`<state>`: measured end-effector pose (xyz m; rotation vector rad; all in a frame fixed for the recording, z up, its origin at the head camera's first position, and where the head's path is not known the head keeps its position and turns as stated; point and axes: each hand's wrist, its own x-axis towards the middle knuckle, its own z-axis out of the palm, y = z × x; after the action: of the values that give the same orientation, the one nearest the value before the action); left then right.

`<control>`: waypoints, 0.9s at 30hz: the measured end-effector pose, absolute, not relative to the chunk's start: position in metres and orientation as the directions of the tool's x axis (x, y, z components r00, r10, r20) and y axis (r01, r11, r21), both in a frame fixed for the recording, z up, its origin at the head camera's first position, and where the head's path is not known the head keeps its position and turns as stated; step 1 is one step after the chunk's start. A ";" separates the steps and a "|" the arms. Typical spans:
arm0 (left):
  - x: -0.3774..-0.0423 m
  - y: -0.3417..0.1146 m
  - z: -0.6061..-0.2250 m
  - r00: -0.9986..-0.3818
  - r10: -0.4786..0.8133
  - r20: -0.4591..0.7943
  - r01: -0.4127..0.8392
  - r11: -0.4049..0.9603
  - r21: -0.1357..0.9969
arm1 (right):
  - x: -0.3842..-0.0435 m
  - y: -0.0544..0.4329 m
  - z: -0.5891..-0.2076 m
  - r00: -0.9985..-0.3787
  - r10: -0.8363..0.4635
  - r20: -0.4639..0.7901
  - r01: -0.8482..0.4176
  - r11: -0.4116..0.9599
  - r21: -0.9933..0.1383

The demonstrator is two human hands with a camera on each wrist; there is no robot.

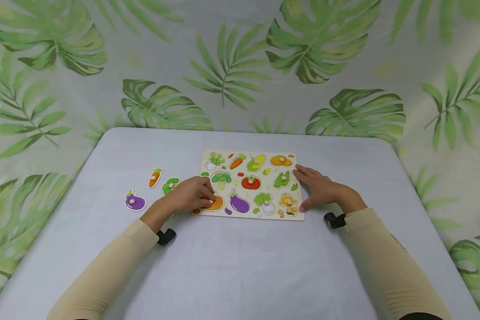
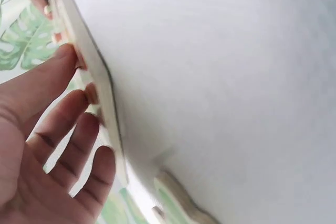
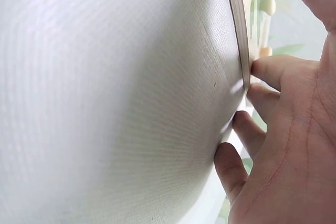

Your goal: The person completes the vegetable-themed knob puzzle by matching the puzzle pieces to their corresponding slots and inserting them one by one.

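A wooden vegetable puzzle board (image 1: 246, 208) lies on the table. At its front left corner my left hand (image 1: 190, 195) holds a pumpkin puzzle piece (image 1: 216, 205), thumb and fingertips around it; the hand covers the piece's left part. In the left wrist view, the thumb (image 2: 65, 53) and forefinger stand apart at the board's face. My right hand (image 1: 322, 189) rests along the board's right edge, fingers spread. Its fingertips touch the board's side in the right wrist view. Knobbed corn (image 1: 260, 160), tomato (image 1: 246, 183) and mushroom (image 1: 291, 200) pieces sit in the board, among others.
Left of the board lie loose knobbed pieces: a carrot (image 1: 154, 178), an eggplant (image 1: 138, 204) and a broccoli (image 1: 169, 183) close to the left hand. Another piece is mostly hidden under the left wrist. White cloth (image 1: 256, 266) covers the table; a leaf-patterned curtain (image 1: 240, 66) hangs behind.
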<state>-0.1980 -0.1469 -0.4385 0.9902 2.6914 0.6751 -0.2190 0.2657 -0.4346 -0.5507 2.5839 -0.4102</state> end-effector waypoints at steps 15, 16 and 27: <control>-0.202 -0.145 -0.438 -0.770 0.631 -0.100 0.515 0.706 0.486 | -0.220 0.266 -0.436 -0.811 -0.446 -0.379 -0.294 0.870 -0.395; -0.202 -0.145 -0.436 -0.770 0.628 -0.111 0.508 0.710 0.488 | -0.220 0.266 -0.436 -0.810 -0.449 -0.377 -0.297 0.869 -0.395; -0.200 -0.176 -0.419 -0.804 0.585 -0.105 0.448 0.712 0.541 | -0.219 0.267 -0.437 -0.812 -0.443 -0.381 -0.293 0.872 -0.391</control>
<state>-0.2003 -0.1762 -0.4190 0.8173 2.6503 0.7347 -0.2191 0.2671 -0.4367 -0.5375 2.5732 -0.4368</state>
